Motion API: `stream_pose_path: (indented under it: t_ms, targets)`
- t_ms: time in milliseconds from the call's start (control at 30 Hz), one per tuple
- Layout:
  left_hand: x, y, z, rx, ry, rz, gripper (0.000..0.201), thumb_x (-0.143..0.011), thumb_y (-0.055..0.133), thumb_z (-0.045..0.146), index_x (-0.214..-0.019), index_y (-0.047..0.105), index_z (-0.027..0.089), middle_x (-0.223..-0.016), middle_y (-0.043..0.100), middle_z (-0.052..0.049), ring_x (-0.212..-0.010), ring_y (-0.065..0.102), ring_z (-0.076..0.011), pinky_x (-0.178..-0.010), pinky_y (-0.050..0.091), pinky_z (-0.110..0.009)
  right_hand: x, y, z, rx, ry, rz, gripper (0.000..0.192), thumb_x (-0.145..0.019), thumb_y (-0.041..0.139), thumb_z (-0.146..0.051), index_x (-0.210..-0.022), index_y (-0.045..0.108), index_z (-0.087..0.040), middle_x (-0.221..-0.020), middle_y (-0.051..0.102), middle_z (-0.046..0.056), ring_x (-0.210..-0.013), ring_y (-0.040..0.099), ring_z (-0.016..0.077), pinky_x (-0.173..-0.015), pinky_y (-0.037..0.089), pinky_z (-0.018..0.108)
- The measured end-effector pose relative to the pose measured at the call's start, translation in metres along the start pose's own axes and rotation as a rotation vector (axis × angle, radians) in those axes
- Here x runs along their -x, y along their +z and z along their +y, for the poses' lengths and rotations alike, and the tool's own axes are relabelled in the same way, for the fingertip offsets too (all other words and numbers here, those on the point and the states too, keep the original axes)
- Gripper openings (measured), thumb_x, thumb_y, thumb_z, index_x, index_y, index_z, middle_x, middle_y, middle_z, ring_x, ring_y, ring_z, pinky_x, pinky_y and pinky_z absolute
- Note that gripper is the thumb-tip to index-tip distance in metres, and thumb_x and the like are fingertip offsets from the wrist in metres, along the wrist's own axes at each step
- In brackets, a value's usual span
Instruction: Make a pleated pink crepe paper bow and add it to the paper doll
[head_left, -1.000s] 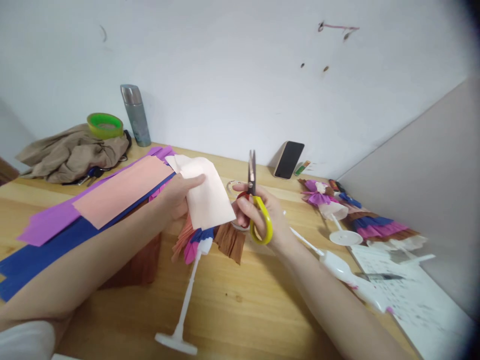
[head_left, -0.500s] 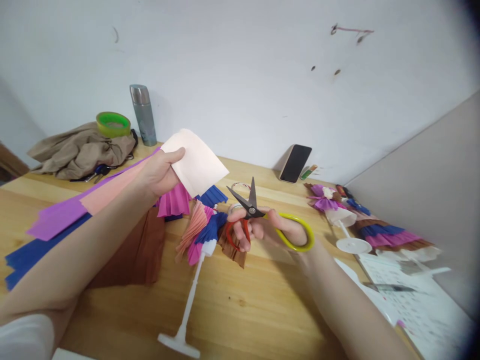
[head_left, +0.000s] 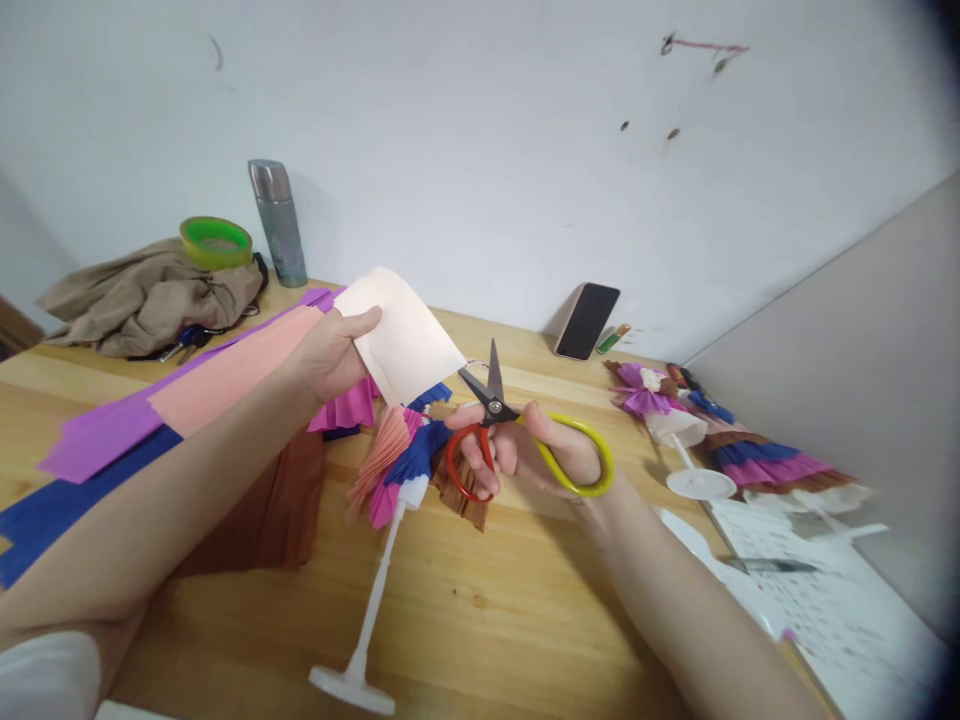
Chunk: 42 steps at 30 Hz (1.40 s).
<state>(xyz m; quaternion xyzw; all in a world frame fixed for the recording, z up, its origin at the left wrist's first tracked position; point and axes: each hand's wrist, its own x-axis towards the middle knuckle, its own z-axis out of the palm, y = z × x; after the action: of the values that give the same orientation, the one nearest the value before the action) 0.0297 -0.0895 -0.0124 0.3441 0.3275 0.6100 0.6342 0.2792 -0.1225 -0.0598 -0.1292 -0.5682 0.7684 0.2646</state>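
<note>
Pale-pink paper sheet (head_left: 409,340) pinched in L grip (head_left: 335,352), w/ spread-bladed scissors (head_left: 495,408) held by R grip (head_left: 541,452), rt of L grip.

Steel-capped bottle (head_left: 279,225), leaning phone (head_left: 588,322), crumpled tan cloth (head_left: 154,298)

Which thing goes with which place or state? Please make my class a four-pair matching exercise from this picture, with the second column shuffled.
Column one:
1. Scissors
2. Smartphone
3. Tape roll
4. Pale sheet

Column two:
A. On the crumpled brown cloth
B. In the left grip
C. Held open in the right grip
D. Propped up at the wall

Pairs: 1-C, 2-D, 3-A, 4-B
</note>
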Motion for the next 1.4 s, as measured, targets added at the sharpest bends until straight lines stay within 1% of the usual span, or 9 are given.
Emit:
stream_pose_path:
  t_ms: [100,200,300,433,600,767,1000,1233,1400]
  targets:
    - [0.001,0.000,0.000,-0.028,-0.010,-0.022,0.031,-0.088,0.051,0.006,-0.118,0.060,0.003,-0.110,0.070,-0.017,-0.113,0.064,-0.0288,-0.109,0.043,-0.049,-0.001,0.000,-0.002,-0.027,0.011,0.022,0.052,-0.088,0.048,-0.064,-0.084,0.068,-0.016,-0.075,0.060,0.005,-0.063,0.057,0.0159,-0.063,0.050,0.034]
    - [0.002,0.002,-0.002,-0.044,-0.017,-0.066,0.032,-0.088,0.052,0.006,-0.118,0.060,0.002,-0.110,0.070,-0.018,-0.113,0.064,-0.0300,-0.106,0.046,-0.049,-0.002,0.002,-0.001,-0.047,0.046,0.022,0.053,-0.087,0.050,-0.064,-0.090,0.068,-0.014,-0.074,0.059,0.004,-0.061,0.057,0.0155,-0.061,0.051,0.033]
    - [0.003,0.003,-0.004,-0.047,-0.011,-0.079,0.034,-0.086,0.053,0.006,-0.120,0.059,0.002,-0.110,0.070,-0.018,-0.111,0.065,-0.0295,-0.104,0.048,-0.048,-0.003,0.005,-0.001,-0.053,0.057,0.038,0.056,-0.086,0.052,-0.065,-0.096,0.068,-0.013,-0.074,0.055,0.002,-0.058,0.055,0.0133,-0.060,0.051,0.032]
    - [0.002,0.001,-0.006,-0.047,0.000,-0.090,0.035,-0.087,0.053,0.007,-0.121,0.058,0.002,-0.111,0.070,-0.019,-0.109,0.066,-0.0292,-0.102,0.050,-0.048,-0.003,0.008,-0.001,-0.057,0.044,0.093,0.056,-0.085,0.055,-0.064,-0.105,0.067,-0.014,-0.073,0.051,-0.001,-0.051,0.048,0.0093,-0.054,0.048,0.029]
    - [-0.001,0.000,-0.006,-0.022,0.049,-0.073,0.034,-0.085,0.053,0.004,-0.119,0.058,0.002,-0.107,0.071,-0.019,-0.111,0.065,-0.0307,-0.104,0.047,-0.053,-0.001,0.003,0.001,-0.014,0.001,0.074,0.050,-0.090,0.051,-0.058,-0.104,0.067,-0.013,-0.070,0.049,-0.002,-0.045,0.041,0.0068,-0.047,0.043,0.025]
    - [0.000,0.001,-0.007,-0.039,0.036,-0.007,0.031,-0.087,0.050,0.005,-0.118,0.059,0.004,-0.105,0.072,-0.016,-0.113,0.064,-0.0302,-0.106,0.044,-0.053,0.001,-0.002,0.007,-0.003,-0.003,0.029,0.048,-0.092,0.049,-0.055,-0.104,0.067,-0.012,-0.069,0.050,-0.002,-0.044,0.042,0.0063,-0.046,0.044,0.024]
    - [0.001,-0.002,-0.010,-0.055,-0.009,-0.070,0.028,-0.088,0.052,0.007,-0.115,0.059,0.005,-0.103,0.072,-0.015,-0.108,0.066,-0.0294,-0.106,0.045,-0.052,-0.002,-0.001,0.006,-0.070,0.043,0.057,0.049,-0.091,0.051,-0.058,-0.103,0.066,-0.013,-0.069,0.049,-0.003,-0.043,0.040,0.0052,-0.047,0.044,0.025]
    - [-0.003,-0.005,-0.015,-0.007,-0.033,-0.096,0.026,-0.087,0.054,0.007,-0.111,0.062,0.006,-0.101,0.073,-0.015,-0.108,0.067,-0.0288,-0.106,0.045,-0.050,-0.005,0.002,0.010,-0.086,0.015,0.066,0.052,-0.089,0.052,-0.061,-0.100,0.067,-0.012,-0.068,0.052,-0.003,-0.042,0.044,0.0065,-0.046,0.044,0.026]
    - [-0.004,-0.006,-0.016,-0.008,-0.044,-0.108,0.030,-0.085,0.056,0.008,-0.115,0.061,0.006,-0.103,0.073,-0.017,-0.108,0.067,-0.0306,-0.104,0.047,-0.051,-0.005,0.006,0.008,-0.102,0.012,0.066,0.051,-0.088,0.053,-0.063,-0.093,0.066,-0.014,-0.066,0.049,-0.004,-0.041,0.039,0.0048,-0.044,0.043,0.023]
